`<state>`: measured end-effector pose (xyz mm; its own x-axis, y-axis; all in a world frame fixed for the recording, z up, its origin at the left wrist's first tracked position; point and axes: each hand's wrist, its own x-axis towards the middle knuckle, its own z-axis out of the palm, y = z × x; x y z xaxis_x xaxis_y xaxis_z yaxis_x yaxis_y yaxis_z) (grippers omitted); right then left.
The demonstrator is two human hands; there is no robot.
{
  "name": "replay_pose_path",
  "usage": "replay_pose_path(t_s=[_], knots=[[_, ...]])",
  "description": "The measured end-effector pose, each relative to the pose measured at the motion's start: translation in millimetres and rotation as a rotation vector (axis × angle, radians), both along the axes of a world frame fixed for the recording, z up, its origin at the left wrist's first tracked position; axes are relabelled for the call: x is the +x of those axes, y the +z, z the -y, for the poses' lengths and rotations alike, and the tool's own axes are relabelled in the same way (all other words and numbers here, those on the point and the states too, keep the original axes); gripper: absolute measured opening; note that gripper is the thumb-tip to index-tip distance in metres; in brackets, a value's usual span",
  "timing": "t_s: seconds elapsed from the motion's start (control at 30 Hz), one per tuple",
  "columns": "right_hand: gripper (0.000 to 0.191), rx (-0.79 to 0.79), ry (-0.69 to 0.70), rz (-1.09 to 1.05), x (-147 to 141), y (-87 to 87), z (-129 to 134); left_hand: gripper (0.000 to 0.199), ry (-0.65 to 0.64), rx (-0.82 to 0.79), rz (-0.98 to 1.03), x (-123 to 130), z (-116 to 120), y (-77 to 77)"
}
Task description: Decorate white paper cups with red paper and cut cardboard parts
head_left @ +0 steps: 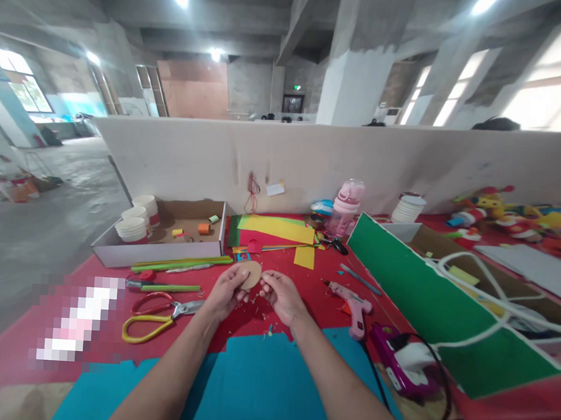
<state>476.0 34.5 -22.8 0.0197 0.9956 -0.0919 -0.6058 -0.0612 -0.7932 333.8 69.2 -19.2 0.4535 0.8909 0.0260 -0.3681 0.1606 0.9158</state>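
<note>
Between thumb and fingers my left hand [230, 289] holds a round cardboard disc [252, 275], tan and flat. My right hand [279, 293] is at the disc's right edge with thumb and fingertips pinched together; whatever is between them is too small to make out. Small light scraps are scattered on the red tabletop [305, 268] beneath both hands. Left of my left hand lie scissors [172, 311] with one red and one yellow handle loop. A pink hot glue gun [351, 303] rests to the right of my right hand.
An open box [157, 253] with paper cups [134, 223] stands at left. A green-sided box [426, 307] is at right, near a purple power strip [401, 363] with cables. Coloured paper [277, 229] and a pink bottle [346, 207] sit behind. Blue sheets [260, 386] lie in front.
</note>
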Motion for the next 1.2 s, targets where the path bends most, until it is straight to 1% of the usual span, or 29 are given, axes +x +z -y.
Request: replay_pose_path(t_s=[0.07, 0.17, 0.23, 0.3, 0.4, 0.47, 0.57, 0.63, 0.73, 0.9, 1.0, 1.13, 1.2], knots=[[0.025, 0.019, 0.009, -0.014, -2, 0.7, 1, 0.05, -0.034, -0.02, 0.023, -1, 1, 2.1], [0.021, 0.02, 0.008, -0.078, 0, -0.1, 0, 0.055, -0.019, -0.022, 0.022, -2, 2, 4.6], [0.017, 0.023, -0.03, -0.172, 5, -0.2, -1, 0.056, -0.004, -0.021, 0.004, -3, 2, 5.2], [0.016, 0.025, -0.097, -0.272, 12, 0.6, -3, 0.055, 0.011, -0.018, -0.016, -5, 1, 4.3], [0.015, 0.025, -0.172, -0.299, 23, 1.9, -6, 0.05, 0.05, -0.004, -0.015, -8, -3, 0.1], [0.014, 0.023, -0.185, -0.237, 26, 1.4, -6, 0.047, 0.094, 0.005, 0.007, -8, -5, -3.5], [0.017, 0.031, -0.205, -0.059, 25, -2.4, -7, 0.047, 0.146, 0.011, 0.015, -7, -7, -6.6], [0.019, 0.033, -0.207, 0.094, 22, -5.7, -8, 0.046, 0.151, 0.049, 0.002, -6, -7, -6.4], [0.024, 0.038, -0.161, 0.284, 19, -9.0, -8, 0.042, 0.146, 0.145, -0.014, -5, -6, -5.3], [0.026, 0.076, -0.162, 0.464, 18, -6.9, -7, 0.039, 0.166, 0.248, -0.089, -5, -7, -7.1], [0.027, 0.129, -0.136, 0.501, 18, -4.0, -4, 0.04, 0.162, 0.269, -0.135, -5, -8, -7.8], [0.025, 0.163, 0.008, 0.477, 13, -3.5, -1, 0.043, 0.098, 0.263, -0.168, -5, -6, -6.3], [0.026, 0.158, 0.038, 0.485, 10, -4.0, 0, 0.044, 0.112, 0.224, -0.135, -4, -4, -5.5]])
